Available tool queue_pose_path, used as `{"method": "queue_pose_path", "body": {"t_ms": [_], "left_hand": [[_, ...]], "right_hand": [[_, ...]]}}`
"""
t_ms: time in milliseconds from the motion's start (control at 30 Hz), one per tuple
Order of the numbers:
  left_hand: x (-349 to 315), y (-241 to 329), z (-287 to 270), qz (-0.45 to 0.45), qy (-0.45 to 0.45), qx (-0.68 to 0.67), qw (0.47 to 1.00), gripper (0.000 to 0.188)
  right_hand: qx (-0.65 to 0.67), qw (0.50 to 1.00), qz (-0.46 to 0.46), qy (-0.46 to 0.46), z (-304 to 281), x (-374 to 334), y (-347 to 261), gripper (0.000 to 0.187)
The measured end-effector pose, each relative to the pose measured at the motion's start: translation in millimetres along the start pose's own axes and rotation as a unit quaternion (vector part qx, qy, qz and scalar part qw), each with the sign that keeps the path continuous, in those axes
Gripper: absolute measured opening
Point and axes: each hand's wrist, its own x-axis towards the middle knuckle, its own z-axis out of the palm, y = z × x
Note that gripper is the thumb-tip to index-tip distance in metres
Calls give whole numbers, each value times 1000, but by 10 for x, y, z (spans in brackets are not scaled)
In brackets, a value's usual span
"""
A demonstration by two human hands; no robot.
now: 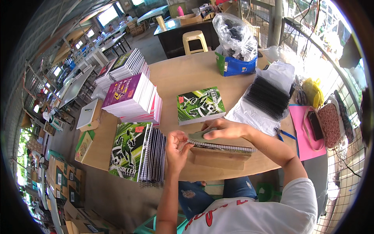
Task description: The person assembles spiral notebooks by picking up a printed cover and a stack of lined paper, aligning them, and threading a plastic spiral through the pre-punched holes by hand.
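Pinching a notebook (224,147) at the left end of its coiled edge with left hand (177,149); clasping its top with right hand (224,128). Held over a brown block (220,162) by the near edge of the table (181,72), with a green stack (200,105) beyond, black coils (268,97) rightward.

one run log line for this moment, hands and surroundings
right hand: holding grey-green spiral notebook | left hand: at its left end | beyond: green-and-black printed book | right side: black binding coils on white crumpled wrapping
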Motion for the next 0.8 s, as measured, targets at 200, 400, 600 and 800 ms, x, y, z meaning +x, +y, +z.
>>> {"method": "queue_pose_path", "body": {"t_ms": [200, 400, 600, 800], "left_hand": [[5, -91, -5, -11, -33, -70, 997, 46], [-26, -218, -20, -9, -51, -80, 995, 33], [-40, -219, 145, -46, -14, -147, 988, 22], [-44, -126, 134, -75, -21, -176, 981, 31]], "right_hand": [[-234, 971, -36, 42, 1, -286, 478, 50], [-377, 782, 265, 420, 111, -2288, 782, 61], [-460, 713, 265, 457, 383, -2793, 1069, 50], [-404, 813, -52, 415, -213, -1540, -541, 52]]}}
